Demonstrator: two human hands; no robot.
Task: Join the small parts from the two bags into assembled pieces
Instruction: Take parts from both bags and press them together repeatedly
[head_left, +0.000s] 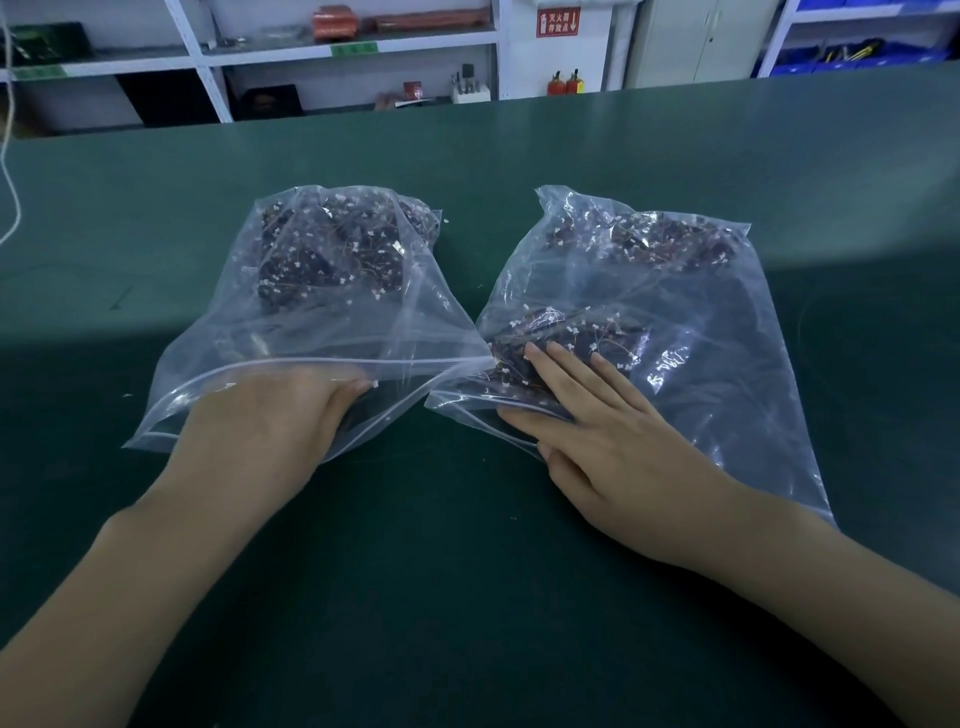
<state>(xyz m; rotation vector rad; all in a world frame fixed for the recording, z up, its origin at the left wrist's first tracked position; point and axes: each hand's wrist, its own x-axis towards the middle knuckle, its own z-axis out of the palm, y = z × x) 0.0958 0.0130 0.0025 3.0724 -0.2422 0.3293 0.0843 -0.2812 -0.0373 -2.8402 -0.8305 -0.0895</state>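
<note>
Two clear zip bags lie side by side on the green table. The left bag (332, 291) and the right bag (675, 312) each hold several small dark parts with white connectors and thin wires. My left hand (270, 421) reaches into the left bag's mouth, fingers nearly straight under the plastic; whatever lies under the palm is hidden. My right hand (587, 426) is at the right bag's mouth, its straight, spread fingers resting on a clump of parts (561, 332).
The green table (467, 571) stretches wide around both bags. A white cord (10, 197) hangs at the far left. Behind the table stand white shelves (353, 52) with boxes, two red extinguishers (565, 83) and blue bins (852, 57).
</note>
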